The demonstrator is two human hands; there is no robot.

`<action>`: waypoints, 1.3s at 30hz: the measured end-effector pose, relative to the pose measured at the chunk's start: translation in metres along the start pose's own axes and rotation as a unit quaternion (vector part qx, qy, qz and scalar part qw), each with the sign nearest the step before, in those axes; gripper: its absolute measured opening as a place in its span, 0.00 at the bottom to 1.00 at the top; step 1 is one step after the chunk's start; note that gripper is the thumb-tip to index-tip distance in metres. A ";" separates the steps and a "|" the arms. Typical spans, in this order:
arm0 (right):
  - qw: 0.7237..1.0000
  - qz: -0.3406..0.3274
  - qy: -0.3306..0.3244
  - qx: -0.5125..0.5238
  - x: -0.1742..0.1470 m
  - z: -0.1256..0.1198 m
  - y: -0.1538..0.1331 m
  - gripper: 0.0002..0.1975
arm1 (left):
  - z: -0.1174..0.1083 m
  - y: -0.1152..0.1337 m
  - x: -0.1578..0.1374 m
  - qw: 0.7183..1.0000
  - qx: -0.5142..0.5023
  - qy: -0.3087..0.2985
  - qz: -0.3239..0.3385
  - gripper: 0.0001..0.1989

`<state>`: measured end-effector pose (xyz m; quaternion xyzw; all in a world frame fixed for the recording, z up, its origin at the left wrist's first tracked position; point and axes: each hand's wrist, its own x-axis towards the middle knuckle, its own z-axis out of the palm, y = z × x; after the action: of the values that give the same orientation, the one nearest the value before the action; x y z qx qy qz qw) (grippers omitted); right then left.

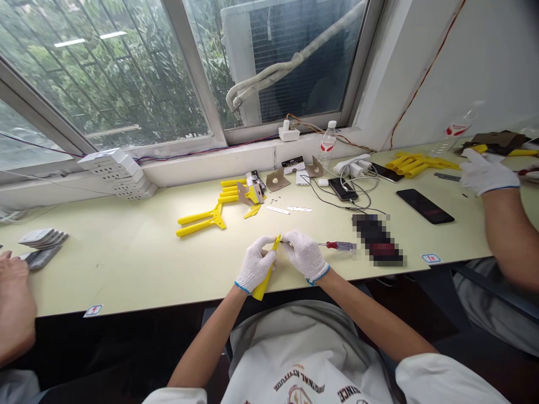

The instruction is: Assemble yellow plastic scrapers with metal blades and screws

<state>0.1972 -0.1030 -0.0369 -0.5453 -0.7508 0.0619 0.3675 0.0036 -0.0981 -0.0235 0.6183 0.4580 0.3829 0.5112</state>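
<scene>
Yellow strip (266,271) clamped in left hand (255,270); right hand (305,255) grips screwdriver (337,245) against it.

Both bare forearms reach up from the bottom of the frame and converge at lower centre. The left hand (255,268), in a white knit glove, is curled closed. The gloved right hand (306,256) pinches with fingertips toward the left, knuckles up.

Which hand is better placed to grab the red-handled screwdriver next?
Right. The right hand lies just beside the red-handled screwdriver, while the left hand is wrapped around the yellow part.
</scene>
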 end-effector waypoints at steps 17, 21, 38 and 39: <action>1.000 -0.010 0.001 -0.016 -0.001 0.001 0.003 0.17 | 0.000 0.003 -0.001 1.000 0.002 -0.003 -0.002 0.22; 1.000 -0.017 -0.001 -0.019 -0.002 0.003 0.005 0.18 | 0.000 0.003 -0.001 1.000 0.004 -0.001 -0.002 0.22; 0.998 -0.042 0.018 -0.031 -0.003 0.009 0.011 0.19 | 0.000 0.001 0.000 1.000 -0.002 0.002 0.000 0.22; 0.998 -0.043 0.021 -0.031 -0.003 0.010 0.012 0.19 | 0.000 0.001 0.000 1.000 0.001 0.003 0.002 0.22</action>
<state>0.2006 -0.0975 -0.0513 -0.5244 -0.7676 0.0116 0.3683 0.0040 -0.0985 -0.0225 0.6184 0.4585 0.3853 0.5088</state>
